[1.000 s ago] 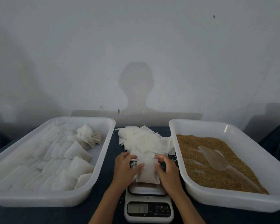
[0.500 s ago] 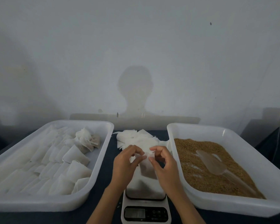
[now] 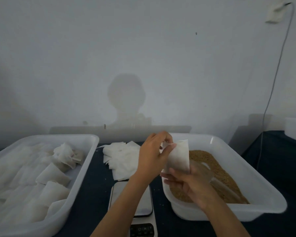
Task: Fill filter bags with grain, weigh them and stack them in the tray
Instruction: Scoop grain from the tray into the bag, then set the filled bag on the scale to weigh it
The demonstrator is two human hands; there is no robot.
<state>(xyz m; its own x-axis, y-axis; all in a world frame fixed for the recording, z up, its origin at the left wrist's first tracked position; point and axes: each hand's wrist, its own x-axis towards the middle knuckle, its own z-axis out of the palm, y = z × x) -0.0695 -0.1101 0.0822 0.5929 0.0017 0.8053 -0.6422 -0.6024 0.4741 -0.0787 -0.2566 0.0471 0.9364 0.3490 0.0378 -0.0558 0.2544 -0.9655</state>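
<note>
An empty white filter bag (image 3: 179, 155) hangs over the near left corner of the grain tray (image 3: 256, 170). My left hand (image 3: 153, 156) pinches the bag's top left edge. My right hand (image 3: 186, 183) is just under the bag's bottom edge with fingers spread and relaxed, touching it. Brown grain (image 3: 219, 171) fills the tray, with a clear plastic scoop (image 3: 207, 175) lying in it, partly hidden by my right hand. The scale (image 3: 135, 202) sits between the trays with nothing on its platform. Filled bags (image 3: 46, 175) lie in rows in the left tray (image 3: 85, 168).
A pile of empty filter bags (image 3: 121, 158) lies on the dark table behind the scale. A cable (image 3: 277, 69) hangs down the wall at the right. A white container (image 3: 295, 127) stands at the far right edge.
Both hands lifted the bag off the scale and carried it up and right, over the grain tray. The scale platform is now bare. My right hand let go of the top and dropped below the bag.
</note>
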